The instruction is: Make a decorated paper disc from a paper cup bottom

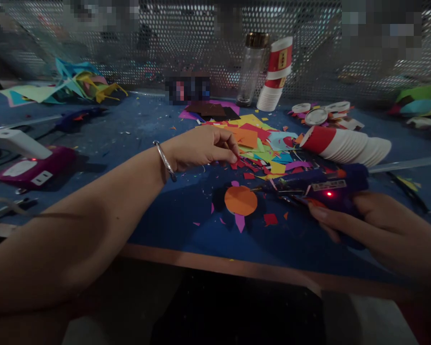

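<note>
My right hand [388, 230] is wrapped round a dark blue hot glue gun [339, 184] with a lit red light and a clear glue stick out of its back. The gun's nozzle points left, close to the right edge of an orange paper circle [240, 200]. Purple paper pieces [240, 223] stick out above and below that circle, which lies flat on the blue table. My left hand [213, 146], a silver bangle at its wrist, is pinched at the near left of a heap of coloured paper scraps [256, 139]. Red paper shows by its fingertips; whether they hold it is unclear.
Stacked paper cups [348, 143] lie at the right, others [277, 72] stand beside a glass bottle [250, 69] before the perforated metal screen [187, 43]. At the left are a purple power strip [39, 167] with a white charger [19, 143] and another glue gun [79, 118].
</note>
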The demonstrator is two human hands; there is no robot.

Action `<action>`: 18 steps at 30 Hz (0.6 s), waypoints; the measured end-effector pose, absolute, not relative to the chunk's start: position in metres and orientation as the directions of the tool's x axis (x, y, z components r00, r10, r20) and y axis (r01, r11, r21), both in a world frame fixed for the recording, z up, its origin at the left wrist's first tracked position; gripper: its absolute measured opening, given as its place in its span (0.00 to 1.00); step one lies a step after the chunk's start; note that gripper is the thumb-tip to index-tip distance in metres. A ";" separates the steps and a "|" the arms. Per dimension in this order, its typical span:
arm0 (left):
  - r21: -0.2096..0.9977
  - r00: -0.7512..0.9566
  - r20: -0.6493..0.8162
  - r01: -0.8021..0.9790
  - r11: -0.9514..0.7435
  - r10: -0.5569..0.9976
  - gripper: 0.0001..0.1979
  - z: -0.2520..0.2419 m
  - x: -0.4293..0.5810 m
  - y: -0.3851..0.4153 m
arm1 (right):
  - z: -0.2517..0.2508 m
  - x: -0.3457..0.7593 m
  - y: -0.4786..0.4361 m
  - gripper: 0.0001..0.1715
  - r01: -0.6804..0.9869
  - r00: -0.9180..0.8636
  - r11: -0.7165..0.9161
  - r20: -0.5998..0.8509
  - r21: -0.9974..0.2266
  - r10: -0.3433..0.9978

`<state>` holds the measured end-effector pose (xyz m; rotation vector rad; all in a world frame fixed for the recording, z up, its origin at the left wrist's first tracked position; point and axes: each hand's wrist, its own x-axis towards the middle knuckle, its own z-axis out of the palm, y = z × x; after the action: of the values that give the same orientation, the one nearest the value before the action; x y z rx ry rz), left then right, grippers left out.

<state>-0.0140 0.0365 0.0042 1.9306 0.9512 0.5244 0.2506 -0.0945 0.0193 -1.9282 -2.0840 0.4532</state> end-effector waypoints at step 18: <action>0.823 0.652 -0.087 0.473 -0.315 0.753 0.06 0.009 -0.013 0.035 | 0.018 0.246 -0.089 0.50 0.926 -0.059 0.049 -0.016 -0.375 0.998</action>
<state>-0.0129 0.0354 0.0088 1.9745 0.9580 0.3952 0.2464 -0.0893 0.0184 -1.9642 -2.0773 0.4208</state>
